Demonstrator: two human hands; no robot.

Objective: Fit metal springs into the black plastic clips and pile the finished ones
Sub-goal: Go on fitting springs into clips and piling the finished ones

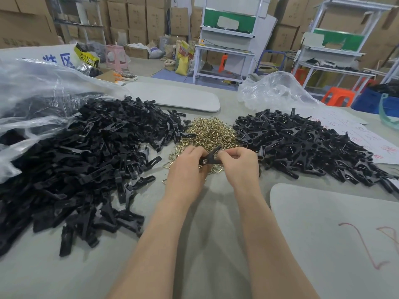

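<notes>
Your left hand (187,167) and right hand (239,164) together pinch one black clip (210,157) above the heap of springs (208,132). Loose clips (86,160) lie left; the finished pile (302,145) lies right

A broad heap of loose black clip parts (86,152) sprawls across the left of the table. A smaller mound of brass-coloured wire springs (207,132) lies in the middle, and a pile of finished clips (302,147), splayed in V shapes with wire glinting in them, fills the right. One black clip (210,157) sits just above the near edge of the springs, tilted with its tip pointing far and right, pinched between the left hand (187,162) and the right hand (239,162).
</notes>
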